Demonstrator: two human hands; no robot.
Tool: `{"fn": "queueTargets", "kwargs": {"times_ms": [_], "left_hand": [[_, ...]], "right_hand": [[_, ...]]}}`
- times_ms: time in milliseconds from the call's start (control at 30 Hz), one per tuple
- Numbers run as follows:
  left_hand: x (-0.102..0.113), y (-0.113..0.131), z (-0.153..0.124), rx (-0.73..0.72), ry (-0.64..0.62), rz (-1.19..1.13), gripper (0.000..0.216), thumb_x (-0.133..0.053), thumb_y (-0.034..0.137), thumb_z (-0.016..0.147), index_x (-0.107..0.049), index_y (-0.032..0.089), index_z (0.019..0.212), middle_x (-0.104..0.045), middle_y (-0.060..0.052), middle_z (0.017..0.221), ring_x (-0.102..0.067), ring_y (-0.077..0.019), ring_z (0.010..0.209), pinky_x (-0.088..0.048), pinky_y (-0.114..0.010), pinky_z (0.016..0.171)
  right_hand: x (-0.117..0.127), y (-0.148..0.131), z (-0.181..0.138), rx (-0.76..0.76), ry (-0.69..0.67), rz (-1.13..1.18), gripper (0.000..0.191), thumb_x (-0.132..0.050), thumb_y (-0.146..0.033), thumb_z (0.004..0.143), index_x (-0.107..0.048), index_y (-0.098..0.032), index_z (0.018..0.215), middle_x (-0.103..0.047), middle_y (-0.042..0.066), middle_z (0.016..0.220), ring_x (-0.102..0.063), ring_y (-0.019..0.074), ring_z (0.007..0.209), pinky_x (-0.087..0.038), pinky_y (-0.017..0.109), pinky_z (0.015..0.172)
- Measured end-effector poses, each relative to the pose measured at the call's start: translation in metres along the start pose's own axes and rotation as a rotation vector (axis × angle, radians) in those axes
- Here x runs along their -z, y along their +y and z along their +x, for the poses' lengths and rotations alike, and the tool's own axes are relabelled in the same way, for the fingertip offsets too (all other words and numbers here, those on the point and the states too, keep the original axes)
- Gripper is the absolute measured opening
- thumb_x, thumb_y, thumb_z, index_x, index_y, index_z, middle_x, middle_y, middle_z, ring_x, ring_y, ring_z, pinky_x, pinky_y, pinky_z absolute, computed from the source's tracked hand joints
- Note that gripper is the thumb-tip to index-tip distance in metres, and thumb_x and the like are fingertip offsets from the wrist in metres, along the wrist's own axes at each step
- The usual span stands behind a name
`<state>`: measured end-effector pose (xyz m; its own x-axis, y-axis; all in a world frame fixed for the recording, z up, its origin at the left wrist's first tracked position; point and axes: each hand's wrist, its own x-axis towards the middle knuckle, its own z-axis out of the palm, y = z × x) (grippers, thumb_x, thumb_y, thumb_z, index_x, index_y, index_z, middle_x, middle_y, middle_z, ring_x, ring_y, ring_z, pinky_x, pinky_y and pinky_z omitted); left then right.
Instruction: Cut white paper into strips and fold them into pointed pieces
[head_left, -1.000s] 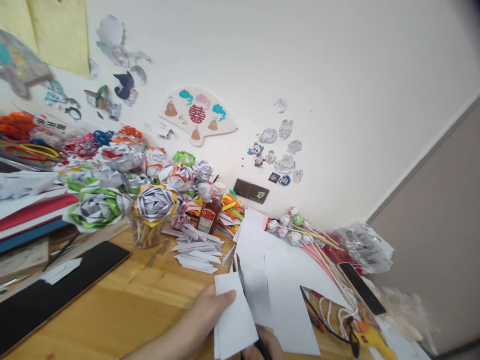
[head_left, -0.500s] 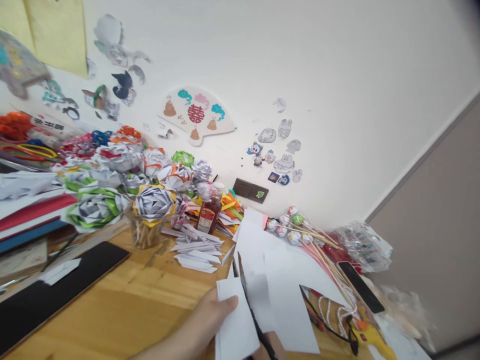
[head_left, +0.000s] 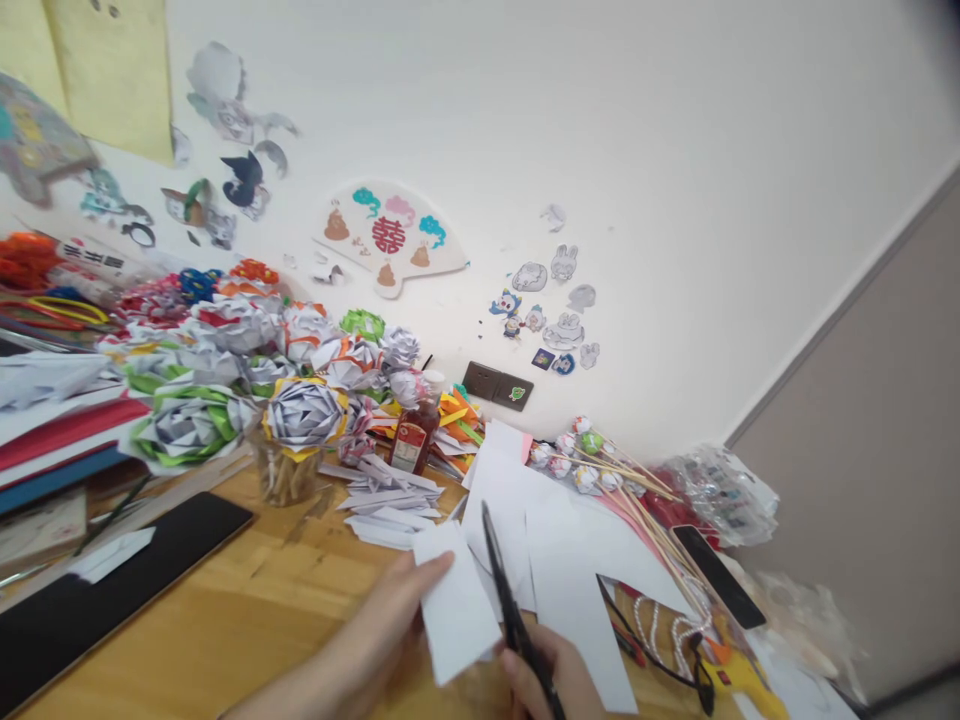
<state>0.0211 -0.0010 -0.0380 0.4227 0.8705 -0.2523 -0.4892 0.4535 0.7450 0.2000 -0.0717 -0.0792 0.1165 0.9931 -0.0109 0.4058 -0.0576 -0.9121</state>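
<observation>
My left hand (head_left: 411, 592) pinches a small white sheet of paper (head_left: 459, 612) by its left edge, thumb on top. Black-handled scissors (head_left: 507, 590) are in my right hand (head_left: 559, 668), just right of that paper, their blades pointing away from me and looking closed together. Behind the blades, larger white sheets (head_left: 574, 560) lie on the wooden table (head_left: 300, 610). A pile of folded white paper pieces (head_left: 394, 500) sits beyond my left hand. My right fingers are partly hidden by the scissors' handles.
Paper flowers (head_left: 304, 412) crowd the back left, near a brown bottle (head_left: 413, 436). A long black slab (head_left: 180, 545) lies at left. To the right are wrapped balls on sticks (head_left: 585, 478), a phone (head_left: 718, 575) and a yellow tool (head_left: 742, 678). The wall rises behind.
The scissors have come away from the paper's right edge and their blades have closed. My left hand has moved the paper slightly left and up. More of my right hand shows.
</observation>
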Motion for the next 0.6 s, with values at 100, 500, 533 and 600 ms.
{"fn": "queueTargets", "kwargs": {"times_ms": [100,500,533,600], "left_hand": [[0.008,0.02,0.011,-0.018,0.124,0.027,0.015,-0.06,0.024,0.082,-0.064,0.016,0.094,-0.077,-0.009,0.076,-0.072,-0.0255,0.075,-0.056,-0.034,0.066],[0.017,0.037,0.026,-0.124,0.199,0.0,0.018,-0.047,0.013,0.087,-0.064,0.011,0.081,-0.075,-0.012,0.067,-0.072,-0.0229,0.063,-0.058,-0.032,0.058],[0.017,0.036,0.026,-0.12,0.186,-0.001,0.018,-0.047,0.012,0.087,-0.064,0.011,0.08,-0.075,-0.012,0.067,-0.072,-0.023,0.063,-0.058,-0.033,0.058],[0.017,0.036,0.025,-0.111,0.186,0.005,0.016,-0.05,0.012,0.086,-0.064,0.012,0.079,-0.073,-0.01,0.064,-0.071,-0.0218,0.056,-0.058,-0.032,0.053]], "right_hand": [[0.03,0.006,0.009,-0.056,0.209,-0.337,0.033,-0.061,-0.045,0.073,-0.066,-0.017,0.087,-0.061,0.002,0.058,-0.057,0.019,0.055,-0.041,0.026,0.052],[0.084,0.029,0.024,-0.162,0.41,-1.136,0.026,-0.046,-0.013,0.086,-0.067,-0.01,0.101,-0.066,0.016,0.1,-0.058,0.032,0.1,-0.043,0.039,0.087],[0.081,0.026,0.024,-0.155,0.417,-1.152,0.024,-0.047,-0.015,0.087,-0.068,-0.011,0.098,-0.066,0.015,0.097,-0.059,0.0321,0.096,-0.044,0.04,0.084],[0.07,0.019,0.024,-0.064,0.442,-1.146,0.023,-0.047,-0.016,0.088,-0.067,-0.011,0.099,-0.066,0.015,0.097,-0.06,0.0306,0.094,-0.045,0.04,0.083]]}}
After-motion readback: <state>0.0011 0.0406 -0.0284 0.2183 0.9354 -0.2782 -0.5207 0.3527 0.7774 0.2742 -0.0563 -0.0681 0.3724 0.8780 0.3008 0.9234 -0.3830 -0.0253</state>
